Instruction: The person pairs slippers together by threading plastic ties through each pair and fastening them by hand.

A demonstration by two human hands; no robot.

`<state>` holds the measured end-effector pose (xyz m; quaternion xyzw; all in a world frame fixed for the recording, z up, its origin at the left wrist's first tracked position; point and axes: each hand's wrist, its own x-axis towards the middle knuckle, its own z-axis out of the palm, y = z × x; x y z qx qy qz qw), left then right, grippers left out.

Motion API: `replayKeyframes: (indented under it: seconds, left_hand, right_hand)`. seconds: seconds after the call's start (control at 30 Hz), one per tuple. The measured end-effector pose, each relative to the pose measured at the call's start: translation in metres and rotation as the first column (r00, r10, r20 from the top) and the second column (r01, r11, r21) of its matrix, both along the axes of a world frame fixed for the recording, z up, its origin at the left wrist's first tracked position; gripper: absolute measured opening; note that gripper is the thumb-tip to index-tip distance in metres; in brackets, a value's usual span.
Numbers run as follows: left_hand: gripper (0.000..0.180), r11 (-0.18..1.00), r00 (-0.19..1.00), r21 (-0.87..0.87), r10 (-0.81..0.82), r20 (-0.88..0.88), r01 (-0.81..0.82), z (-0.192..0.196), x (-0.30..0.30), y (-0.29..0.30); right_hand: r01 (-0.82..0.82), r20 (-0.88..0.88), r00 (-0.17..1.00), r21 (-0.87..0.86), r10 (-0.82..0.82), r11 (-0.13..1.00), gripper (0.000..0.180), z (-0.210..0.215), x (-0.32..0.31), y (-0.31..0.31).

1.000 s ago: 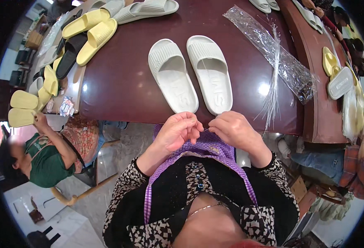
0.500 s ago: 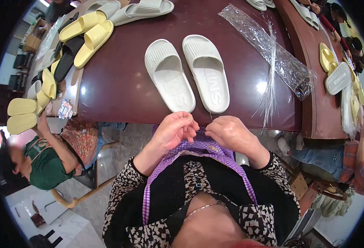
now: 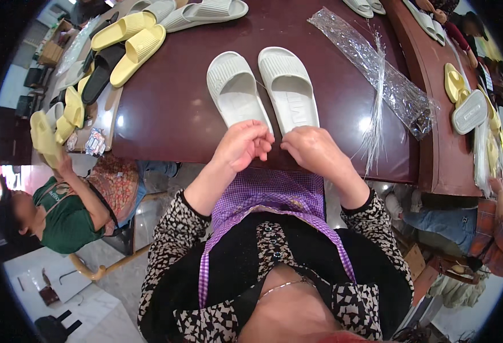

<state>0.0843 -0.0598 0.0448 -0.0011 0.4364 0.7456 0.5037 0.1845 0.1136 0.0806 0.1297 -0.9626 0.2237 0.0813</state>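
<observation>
A pair of pale grey slide slippers stands side by side on the dark red table (image 3: 166,114), toes pointing away from me. At the heel of the left slipper (image 3: 234,103) is my left hand (image 3: 243,144), its fingers curled in toward the thumb. My right hand (image 3: 313,147) is over the heel of the right slipper (image 3: 291,100), thumb and fingers pinched together. A faint thin strand shows between the slippers. Whatever either hand pinches is too fine or hidden to make out.
Right of the slippers lie a bundle of thin white strands (image 3: 375,114) and a clear plastic bag (image 3: 357,54). Grey slippers (image 3: 206,16), yellow slippers (image 3: 140,51) and a black slipper (image 3: 103,74) crowd the left. A co-worker in green (image 3: 71,214) handles yellow slippers there.
Both my hands have moved forward, from the table's near edge onto the slippers' heels. The co-worker at left has turned the yellow slippers upright.
</observation>
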Motion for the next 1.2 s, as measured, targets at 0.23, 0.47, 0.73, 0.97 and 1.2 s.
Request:
replayKeyframes:
  seconds: [0.23,0.47,0.73,0.97,1.2]
  left_hand:
    - [0.011,0.999,0.996,0.038,-0.019,0.088,0.016,0.011,0.017,0.006]
    - [0.011,0.995,0.98,-0.021,0.098,0.17,-0.096,-0.002,0.031,-0.001]
    - [0.012,0.995,0.989,0.002,0.102,0.107,-0.103,-0.004,0.031,-0.014]
    - [0.01,0.996,0.995,-0.048,0.076,0.071,-0.073,-0.007,0.024,-0.015]
    - [0.009,0.993,0.996,-0.096,0.063,-0.065,-0.069,-0.009,-0.026,0.01]
  right_hand:
    - [0.029,0.002,1.0,-0.001,-0.029,1.0,0.009,0.018,0.019,0.004]
    - [0.069,0.031,0.997,-0.127,-0.065,0.99,0.008,0.018,0.038,0.011]
    - [-0.006,0.009,1.0,-0.111,0.007,0.994,0.007,0.012,0.038,-0.001]
    - [-0.054,0.04,0.998,-0.089,0.058,0.995,0.01,0.002,0.025,0.004]
    - [0.068,0.039,0.997,0.06,-0.071,0.996,0.018,-0.005,-0.033,0.02]
